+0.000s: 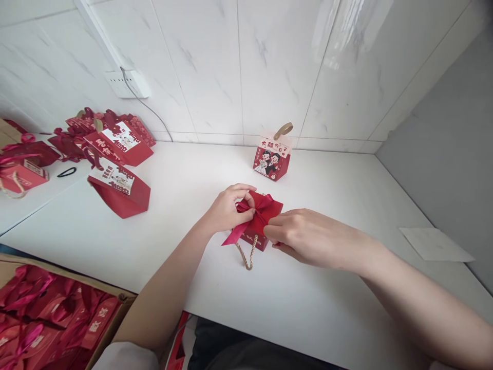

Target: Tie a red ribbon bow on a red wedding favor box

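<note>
A small red gift box (274,206) stands on the white table in front of me, with a gold rope handle (249,262) hanging down its near side. A dark pink ribbon (263,203) is tied in a bow on its top. My left hand (231,208) pinches the left loop of the bow between thumb and fingers. At the box's right side, my right hand (304,236) is closed, with a bit of ribbon showing under its fingers. Behind the box stands a red candy box (272,160) with a printed couple and a gold loop.
Several red boxes (127,190) stand at the left, beside a black loop (67,172). A carton (127,295) full of ribboned red boxes is at the lower left. A white sheet (435,244) lies at the right. The tiled wall has a power socket (126,84) with a cable.
</note>
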Demonstrator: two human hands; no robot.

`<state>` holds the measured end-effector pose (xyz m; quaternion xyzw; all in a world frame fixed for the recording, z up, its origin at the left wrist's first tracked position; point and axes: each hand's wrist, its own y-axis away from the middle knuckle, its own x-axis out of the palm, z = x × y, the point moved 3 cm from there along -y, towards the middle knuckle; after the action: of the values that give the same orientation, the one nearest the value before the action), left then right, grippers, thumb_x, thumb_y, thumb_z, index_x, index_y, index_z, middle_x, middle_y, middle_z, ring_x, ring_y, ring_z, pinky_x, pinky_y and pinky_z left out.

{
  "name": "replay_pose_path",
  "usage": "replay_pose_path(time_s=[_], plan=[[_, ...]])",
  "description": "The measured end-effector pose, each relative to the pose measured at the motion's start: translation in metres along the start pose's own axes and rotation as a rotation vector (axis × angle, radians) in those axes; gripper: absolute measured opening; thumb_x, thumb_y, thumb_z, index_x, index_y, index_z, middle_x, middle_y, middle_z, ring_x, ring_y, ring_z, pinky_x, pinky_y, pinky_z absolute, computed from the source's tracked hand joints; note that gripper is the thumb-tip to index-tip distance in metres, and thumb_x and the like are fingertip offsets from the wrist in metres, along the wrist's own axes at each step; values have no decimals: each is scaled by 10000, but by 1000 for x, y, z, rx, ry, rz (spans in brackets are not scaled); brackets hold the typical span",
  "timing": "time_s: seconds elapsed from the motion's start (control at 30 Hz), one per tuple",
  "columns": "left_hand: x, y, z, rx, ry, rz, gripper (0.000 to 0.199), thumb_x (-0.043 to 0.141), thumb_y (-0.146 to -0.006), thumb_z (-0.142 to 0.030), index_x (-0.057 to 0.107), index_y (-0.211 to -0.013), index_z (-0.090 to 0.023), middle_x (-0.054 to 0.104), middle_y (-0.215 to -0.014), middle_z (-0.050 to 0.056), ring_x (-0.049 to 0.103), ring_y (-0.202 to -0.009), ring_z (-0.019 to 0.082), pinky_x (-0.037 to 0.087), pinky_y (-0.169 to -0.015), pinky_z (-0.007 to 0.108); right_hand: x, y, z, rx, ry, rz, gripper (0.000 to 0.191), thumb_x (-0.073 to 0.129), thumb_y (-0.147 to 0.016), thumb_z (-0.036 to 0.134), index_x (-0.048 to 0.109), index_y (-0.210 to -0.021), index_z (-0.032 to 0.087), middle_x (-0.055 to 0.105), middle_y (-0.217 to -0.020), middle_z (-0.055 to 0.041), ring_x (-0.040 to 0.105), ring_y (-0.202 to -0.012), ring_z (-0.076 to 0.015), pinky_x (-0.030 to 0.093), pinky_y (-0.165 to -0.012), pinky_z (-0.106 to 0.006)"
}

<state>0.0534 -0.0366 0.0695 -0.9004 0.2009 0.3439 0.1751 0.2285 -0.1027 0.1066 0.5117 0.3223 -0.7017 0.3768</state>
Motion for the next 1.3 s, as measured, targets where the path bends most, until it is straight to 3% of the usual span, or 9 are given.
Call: replay_pose_path(time_s=[0.2, 0.33, 0.57, 0.73, 0.87, 0.97, 1.07, 1.17, 1.3], plan=[[-8, -3, 10, 4, 88, -30, 88, 571, -793, -266, 628, -788, -198, 567, -1303, 66, 512, -1236, 251, 386, -1055, 416, 11, 0, 4, -31, -280, 188, 182, 594, -819, 76, 541, -684, 187, 603, -664, 26, 490, -567, -108, 327, -533, -247], [-12, -3, 17, -56, 245, 43, 183, 513, -850, -328, 633, -826, -193, 512, -1374, 77, 530, -1215, 260, 449, -974, 406, -1, 7, -1, 51, -443, 225, 235, 670, -839, 301, 553, -668, 189, 595, -652, 30, 494, -550, -102, 329, -504, -238], [-17, -1, 14, -87, 248, 15, 174, 551, -837, -348, 547, -760, -192, 507, -1377, 78, 476, -1278, 270, 414, -1014, 432, -14, 9, -46, 456, -315, -112, 439, 390, -951, 542, 502, -678, 217, 496, -574, 11, 422, -491, -132, 285, -471, -268], [-28, 1, 17, -111, 254, 59, 214, 550, -851, -398, 528, -768, -203, 494, -1408, 54, 446, -1318, 271, 351, -1081, 473, -3, 2, -49, 524, -107, -109, 397, 372, -965, 467, 454, -664, 221, 562, -616, -17, 485, -537, -170, 306, -515, -291], [-36, 4, 23, -76, 276, 115, 205, 589, -840, -403, 574, -975, -249, 466, -1439, 46, 402, -1366, 249, 287, -1138, 480, 4, -8, -50, 570, -117, -419, 341, 349, -971, 513, 520, -985, 219, 649, -1002, -94, 608, -830, -256, 422, -673, -357], [-35, 8, 33, -111, 278, 277, 716, 727, -738, -380, 386, -1367, -351, 381, -1504, 68, 374, -1390, 256, 343, -1113, 466, 28, -17, -61, 506, -388, -671, 462, 400, -948, 566, 396, -1270, 235, 495, -1359, -120, 538, -1150, -279, 435, -891, -406], [-30, 11, 42, -198, 257, 392, 1007, 795, -667, -356, 206, -1483, -367, 381, -1506, 93, 406, -1368, 276, 426, -1048, 442, 67, -25, -78, 532, -837, -825, 475, 300, -971, 584, 365, -1281, 231, 435, -1424, -120, 555, -1149, -232, 452, -946, -383], [-25, 7, 46, -187, 267, 333, 748, 760, -706, -365, 444, -1378, -279, 535, -1379, 90, 528, -1252, 273, 463, -1006, 416, 95, -33, -82, 467, -1069, -801, 496, 290, -982, 563, 385, -1307, 199, 462, -1408, -129, 488, -1257, -221, 404, -1045, -372], [-26, -4, 52, -101, 278, 47, 449, 669, -780, -327, 598, -1210, -220, 624, -1271, 69, 592, -1159, 257, 454, -1011, 400, 99, -37, -80, 249, -990, -806, 616, 502, -934, 499, 264, -1448, 258, 352, -1507, -90, 351, -1382, -218, 327, -1130, -395]])
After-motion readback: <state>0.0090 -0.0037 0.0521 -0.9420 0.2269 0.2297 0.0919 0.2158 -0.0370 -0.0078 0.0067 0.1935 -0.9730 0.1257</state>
